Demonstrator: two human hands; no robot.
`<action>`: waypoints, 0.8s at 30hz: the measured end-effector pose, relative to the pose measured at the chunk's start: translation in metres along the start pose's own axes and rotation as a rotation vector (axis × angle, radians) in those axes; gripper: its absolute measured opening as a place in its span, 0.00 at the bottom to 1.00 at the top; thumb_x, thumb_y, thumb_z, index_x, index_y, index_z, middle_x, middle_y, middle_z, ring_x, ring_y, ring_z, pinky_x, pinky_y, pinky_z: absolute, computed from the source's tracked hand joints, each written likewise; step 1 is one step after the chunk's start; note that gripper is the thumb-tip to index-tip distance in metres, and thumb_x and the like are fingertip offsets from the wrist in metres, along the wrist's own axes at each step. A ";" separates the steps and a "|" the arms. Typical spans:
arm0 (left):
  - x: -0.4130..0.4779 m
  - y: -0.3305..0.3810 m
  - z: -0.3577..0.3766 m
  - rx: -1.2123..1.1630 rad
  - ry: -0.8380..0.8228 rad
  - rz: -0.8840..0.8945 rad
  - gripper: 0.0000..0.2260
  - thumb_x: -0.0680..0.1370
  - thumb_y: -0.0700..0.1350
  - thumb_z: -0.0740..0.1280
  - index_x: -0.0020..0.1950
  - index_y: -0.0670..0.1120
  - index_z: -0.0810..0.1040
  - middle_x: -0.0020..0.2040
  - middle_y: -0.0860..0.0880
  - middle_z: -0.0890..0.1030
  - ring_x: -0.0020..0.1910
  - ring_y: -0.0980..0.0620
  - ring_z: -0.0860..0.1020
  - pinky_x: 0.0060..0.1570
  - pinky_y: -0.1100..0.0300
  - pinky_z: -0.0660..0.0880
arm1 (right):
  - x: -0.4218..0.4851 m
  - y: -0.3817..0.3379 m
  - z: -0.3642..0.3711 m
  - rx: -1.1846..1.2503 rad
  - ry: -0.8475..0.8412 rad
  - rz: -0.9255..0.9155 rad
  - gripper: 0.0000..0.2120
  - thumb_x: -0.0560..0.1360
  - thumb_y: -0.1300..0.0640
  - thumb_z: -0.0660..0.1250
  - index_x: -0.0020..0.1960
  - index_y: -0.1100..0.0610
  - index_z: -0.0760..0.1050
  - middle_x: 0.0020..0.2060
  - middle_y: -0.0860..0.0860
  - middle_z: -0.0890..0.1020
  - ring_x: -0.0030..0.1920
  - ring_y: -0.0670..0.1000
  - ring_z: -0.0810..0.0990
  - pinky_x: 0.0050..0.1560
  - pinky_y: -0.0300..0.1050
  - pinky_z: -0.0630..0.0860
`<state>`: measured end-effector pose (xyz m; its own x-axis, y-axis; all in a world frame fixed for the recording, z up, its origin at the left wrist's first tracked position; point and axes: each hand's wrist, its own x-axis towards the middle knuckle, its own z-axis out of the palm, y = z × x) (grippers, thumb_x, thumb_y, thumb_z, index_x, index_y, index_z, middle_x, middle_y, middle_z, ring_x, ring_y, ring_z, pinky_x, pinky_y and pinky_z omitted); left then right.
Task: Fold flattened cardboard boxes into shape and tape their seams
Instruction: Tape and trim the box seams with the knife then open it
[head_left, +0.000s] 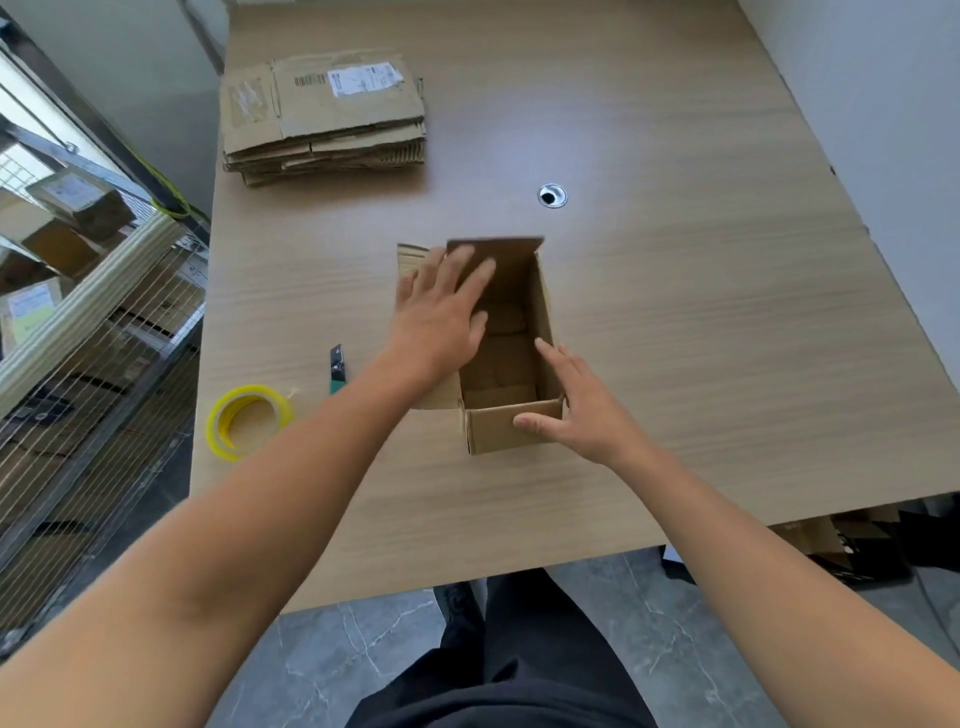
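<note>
While the box (506, 364) sits near the middle of the desk (701, 338), its open top faces up at me and its long axis runs away from my body, with the short near end wall towards me and the far end leaning slightly left. The far flap stands upright, and the long left flap is splayed outward.

My left hand (441, 306) lies flat on that left flap, fingers straight and spread, fingertips reaching the far flap. My right hand (576, 410) rests at the near right corner, fingers fairly straight along the right wall, thumb laid against the near end wall; it grips nothing.

Just left of the box, a small cutter (337, 369) lies on the desk, and beyond it, near the desk's left edge, a yellow tape roll (249, 421) lies flat. A stack of flattened boxes (324, 117) sits at the far left corner. A round cable hole (552, 196) lies beyond the box. A wire cage cart (78, 338) holding cartons stands left of the desk.
</note>
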<state>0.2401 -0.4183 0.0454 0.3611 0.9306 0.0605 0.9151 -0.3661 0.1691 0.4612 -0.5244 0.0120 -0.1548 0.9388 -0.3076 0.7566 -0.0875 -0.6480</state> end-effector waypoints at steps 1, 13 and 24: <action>0.012 -0.003 -0.002 -0.014 0.023 -0.041 0.30 0.79 0.57 0.62 0.80 0.56 0.56 0.80 0.51 0.52 0.79 0.43 0.52 0.73 0.42 0.56 | 0.001 -0.001 -0.001 -0.015 -0.008 0.012 0.49 0.68 0.29 0.71 0.80 0.33 0.46 0.82 0.46 0.52 0.81 0.49 0.52 0.74 0.46 0.58; 0.015 -0.003 -0.019 -0.195 0.014 -0.292 0.32 0.79 0.63 0.60 0.80 0.56 0.54 0.82 0.50 0.53 0.80 0.44 0.49 0.77 0.41 0.48 | -0.009 -0.015 -0.003 -0.036 -0.001 0.080 0.52 0.69 0.28 0.70 0.79 0.31 0.38 0.83 0.46 0.44 0.82 0.52 0.50 0.76 0.52 0.60; -0.050 0.057 0.012 -1.503 -0.133 -0.804 0.12 0.77 0.42 0.73 0.56 0.55 0.76 0.55 0.50 0.83 0.53 0.50 0.82 0.46 0.50 0.82 | -0.010 0.010 -0.040 -0.250 0.099 0.137 0.48 0.71 0.25 0.64 0.82 0.40 0.47 0.83 0.49 0.46 0.82 0.57 0.43 0.79 0.57 0.51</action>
<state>0.2760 -0.4857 0.0398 0.0110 0.8286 -0.5598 -0.0732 0.5590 0.8259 0.4953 -0.5217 0.0365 0.0124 0.9529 -0.3030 0.9012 -0.1419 -0.4095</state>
